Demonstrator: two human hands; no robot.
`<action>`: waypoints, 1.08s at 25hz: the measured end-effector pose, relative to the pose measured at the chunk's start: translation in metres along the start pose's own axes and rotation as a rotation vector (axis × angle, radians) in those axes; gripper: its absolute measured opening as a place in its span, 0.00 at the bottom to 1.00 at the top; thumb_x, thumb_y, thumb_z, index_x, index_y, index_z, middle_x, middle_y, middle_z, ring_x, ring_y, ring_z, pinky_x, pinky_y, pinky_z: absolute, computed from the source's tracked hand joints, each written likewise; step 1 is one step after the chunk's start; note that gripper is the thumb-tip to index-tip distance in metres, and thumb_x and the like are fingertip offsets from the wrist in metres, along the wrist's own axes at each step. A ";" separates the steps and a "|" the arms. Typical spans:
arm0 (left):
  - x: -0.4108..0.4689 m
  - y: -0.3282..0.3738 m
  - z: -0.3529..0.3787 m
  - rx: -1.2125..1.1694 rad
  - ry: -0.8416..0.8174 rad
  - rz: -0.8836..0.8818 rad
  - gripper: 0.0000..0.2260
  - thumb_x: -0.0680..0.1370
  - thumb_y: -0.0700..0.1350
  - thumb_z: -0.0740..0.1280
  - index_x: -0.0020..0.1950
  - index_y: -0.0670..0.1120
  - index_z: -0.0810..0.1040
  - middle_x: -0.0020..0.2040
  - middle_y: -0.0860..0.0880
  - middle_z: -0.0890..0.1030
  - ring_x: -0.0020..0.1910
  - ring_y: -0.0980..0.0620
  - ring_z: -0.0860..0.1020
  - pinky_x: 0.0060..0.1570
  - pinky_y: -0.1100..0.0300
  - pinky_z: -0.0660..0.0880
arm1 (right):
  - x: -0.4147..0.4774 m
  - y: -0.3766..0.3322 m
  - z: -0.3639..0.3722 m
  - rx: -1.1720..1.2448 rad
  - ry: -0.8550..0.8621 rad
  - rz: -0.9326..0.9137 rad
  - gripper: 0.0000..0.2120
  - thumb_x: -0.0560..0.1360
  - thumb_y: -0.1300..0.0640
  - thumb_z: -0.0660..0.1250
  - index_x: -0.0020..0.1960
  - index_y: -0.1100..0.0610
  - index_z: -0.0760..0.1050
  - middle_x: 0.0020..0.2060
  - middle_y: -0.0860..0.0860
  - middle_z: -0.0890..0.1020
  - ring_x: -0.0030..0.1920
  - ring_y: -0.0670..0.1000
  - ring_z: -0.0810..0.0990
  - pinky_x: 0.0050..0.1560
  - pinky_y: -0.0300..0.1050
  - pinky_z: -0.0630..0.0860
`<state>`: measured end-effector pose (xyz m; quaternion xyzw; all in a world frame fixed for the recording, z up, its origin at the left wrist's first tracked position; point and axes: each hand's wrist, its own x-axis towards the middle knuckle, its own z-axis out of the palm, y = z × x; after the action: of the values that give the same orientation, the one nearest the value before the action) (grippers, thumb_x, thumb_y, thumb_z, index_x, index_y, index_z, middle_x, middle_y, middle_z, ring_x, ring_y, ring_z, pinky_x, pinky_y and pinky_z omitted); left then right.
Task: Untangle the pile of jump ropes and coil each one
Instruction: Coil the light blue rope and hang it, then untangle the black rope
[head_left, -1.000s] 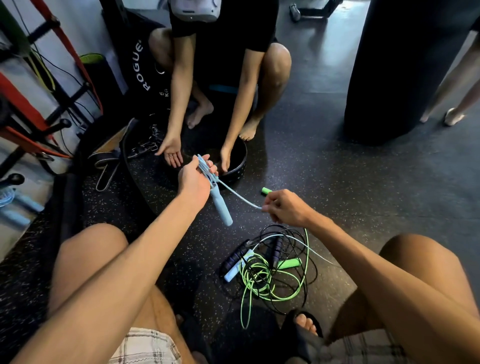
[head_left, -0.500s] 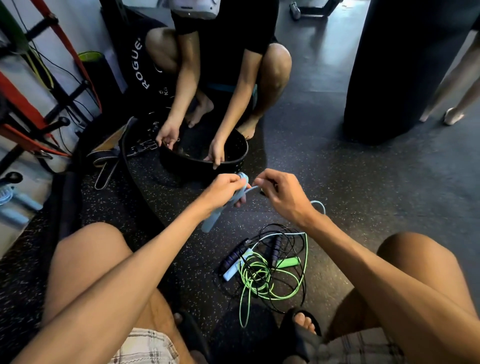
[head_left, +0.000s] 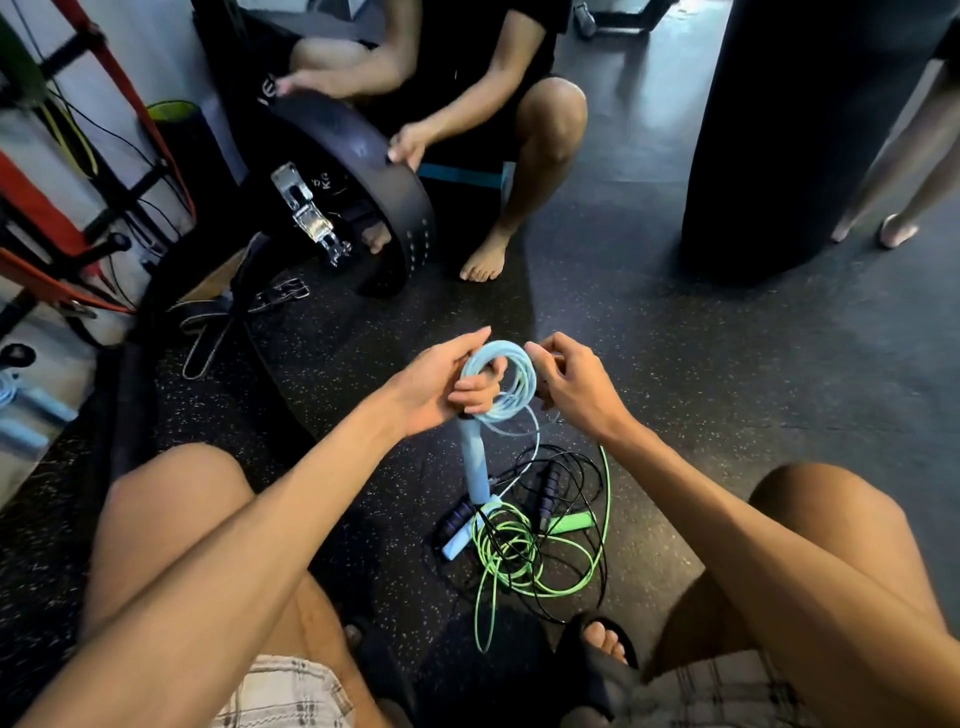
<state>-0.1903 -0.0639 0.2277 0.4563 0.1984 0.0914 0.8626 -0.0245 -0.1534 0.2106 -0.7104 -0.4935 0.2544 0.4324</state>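
The left hand (head_left: 441, 384) is clamping the pale blue rope (head_left: 501, 384) in loops above the tangled pile (head_left: 524, 540) on the floor (head_left: 727, 389), the right hand (head_left: 571, 384) is pinching its strand alongside, and I'd be laying even turns, easing the tail free gently.

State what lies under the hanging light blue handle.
The floor pile: green rope, dark-handled black rope, a second light blue handle. The hanging handle covers part of it.
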 end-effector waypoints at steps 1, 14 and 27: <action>-0.001 0.002 -0.001 -0.065 -0.001 0.023 0.20 0.84 0.54 0.51 0.44 0.41 0.71 0.23 0.53 0.61 0.21 0.57 0.59 0.27 0.63 0.61 | 0.000 0.001 0.001 0.008 -0.030 0.020 0.13 0.81 0.47 0.62 0.41 0.52 0.72 0.28 0.49 0.79 0.28 0.51 0.79 0.35 0.59 0.81; 0.012 0.008 -0.029 -0.152 0.779 0.518 0.14 0.85 0.46 0.55 0.46 0.40 0.74 0.33 0.47 0.71 0.27 0.53 0.70 0.32 0.60 0.71 | -0.015 0.002 0.010 0.075 -0.493 0.190 0.08 0.80 0.59 0.66 0.50 0.64 0.71 0.35 0.64 0.83 0.29 0.58 0.81 0.30 0.46 0.78; 0.016 -0.026 -0.018 1.106 0.681 0.412 0.12 0.79 0.45 0.66 0.39 0.41 0.72 0.30 0.47 0.79 0.26 0.56 0.76 0.34 0.58 0.73 | -0.017 -0.016 0.004 -0.003 -0.471 -0.029 0.18 0.82 0.50 0.60 0.41 0.61 0.75 0.23 0.46 0.71 0.21 0.45 0.67 0.22 0.38 0.65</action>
<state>-0.1845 -0.0599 0.1928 0.8043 0.3854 0.2776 0.3569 -0.0421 -0.1650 0.2211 -0.6250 -0.5913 0.4062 0.3078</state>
